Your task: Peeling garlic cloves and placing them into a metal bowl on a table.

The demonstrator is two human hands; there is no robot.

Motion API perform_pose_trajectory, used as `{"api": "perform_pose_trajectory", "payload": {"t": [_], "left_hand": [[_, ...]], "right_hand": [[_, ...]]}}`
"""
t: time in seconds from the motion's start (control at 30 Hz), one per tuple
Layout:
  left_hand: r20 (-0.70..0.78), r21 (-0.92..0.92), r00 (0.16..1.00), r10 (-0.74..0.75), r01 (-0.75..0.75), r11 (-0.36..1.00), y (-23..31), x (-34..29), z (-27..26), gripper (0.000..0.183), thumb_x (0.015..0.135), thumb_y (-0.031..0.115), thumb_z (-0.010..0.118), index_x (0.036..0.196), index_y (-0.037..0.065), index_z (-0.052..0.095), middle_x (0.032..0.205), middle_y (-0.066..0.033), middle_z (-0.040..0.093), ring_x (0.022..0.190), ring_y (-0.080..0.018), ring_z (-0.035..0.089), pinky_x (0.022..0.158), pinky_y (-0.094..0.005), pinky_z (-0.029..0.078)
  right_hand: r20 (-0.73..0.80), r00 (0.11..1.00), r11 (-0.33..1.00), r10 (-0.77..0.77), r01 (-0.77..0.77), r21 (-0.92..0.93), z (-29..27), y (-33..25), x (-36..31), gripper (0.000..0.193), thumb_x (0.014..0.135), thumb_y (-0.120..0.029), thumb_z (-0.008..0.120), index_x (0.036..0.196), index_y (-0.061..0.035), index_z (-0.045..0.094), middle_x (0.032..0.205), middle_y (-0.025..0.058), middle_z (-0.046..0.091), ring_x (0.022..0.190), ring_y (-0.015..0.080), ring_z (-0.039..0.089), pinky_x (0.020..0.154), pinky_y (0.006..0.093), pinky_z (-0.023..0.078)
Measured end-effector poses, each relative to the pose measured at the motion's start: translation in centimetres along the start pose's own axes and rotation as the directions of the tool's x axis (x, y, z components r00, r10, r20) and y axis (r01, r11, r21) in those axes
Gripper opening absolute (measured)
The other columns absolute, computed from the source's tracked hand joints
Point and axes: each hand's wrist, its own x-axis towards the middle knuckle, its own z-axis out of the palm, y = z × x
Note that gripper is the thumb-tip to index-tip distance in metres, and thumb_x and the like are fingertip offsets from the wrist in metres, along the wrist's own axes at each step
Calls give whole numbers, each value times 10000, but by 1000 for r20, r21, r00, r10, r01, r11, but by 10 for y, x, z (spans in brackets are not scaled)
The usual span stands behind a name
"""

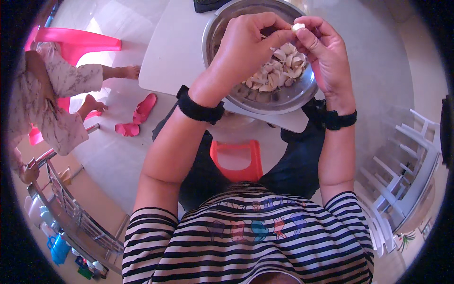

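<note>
A pale garlic clove is pinched between the fingertips of both hands, above the far right side of a wide steel bowl. My left hand is closed, its thumb and forefinger meeting at the clove's left side. From the right, my right hand grips the same clove between thumb and fingers. Below them in the bowl lies a heap of garlic cloves, whitish, some with papery skin. My left hand and wrist hide part of the bowl's left side.
The bowl stands on a white table with a dark object at its far edge. To the left, a person sits on a pink chair, near pink sandals. A red stool shows between my legs; white racks stand right.
</note>
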Motion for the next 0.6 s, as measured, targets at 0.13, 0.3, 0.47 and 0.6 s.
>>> {"api": "perform_pose_trajectory", "payload": {"t": [0.13,0.3,0.47,0.6], "left_hand": [[-103,91,989,104,-94,991,7,0,0,170,822,144,701,954,38,682,804,-10,668,721,-78,599,671,-221,484],[-124,94,971,203,-192,977,14,2,-1,155,799,92,700,945,41,687,844,-38,670,745,-118,618,687,-248,499],[-85,258,921,380,-347,901,12,4,-6,144,759,38,707,899,23,679,821,-73,649,744,-176,624,670,-276,507],[-93,215,950,298,-273,938,13,2,-6,104,755,13,699,855,17,672,836,-74,642,712,-177,627,640,-277,514]], "right_hand": [[-7,998,995,57,-57,81,-4,1,3,198,855,-131,676,1031,-52,629,862,8,639,742,76,591,671,202,475],[41,987,967,152,-158,202,-3,-4,1,201,871,-136,658,1044,-39,626,880,21,649,743,87,595,670,205,473],[23,981,966,190,-191,173,-3,-4,1,225,870,-127,655,1067,-23,624,879,36,654,745,99,613,657,208,489],[28,981,966,194,-196,166,-3,-6,1,224,870,-117,652,1070,-18,625,889,46,655,740,103,621,648,207,498]]}}
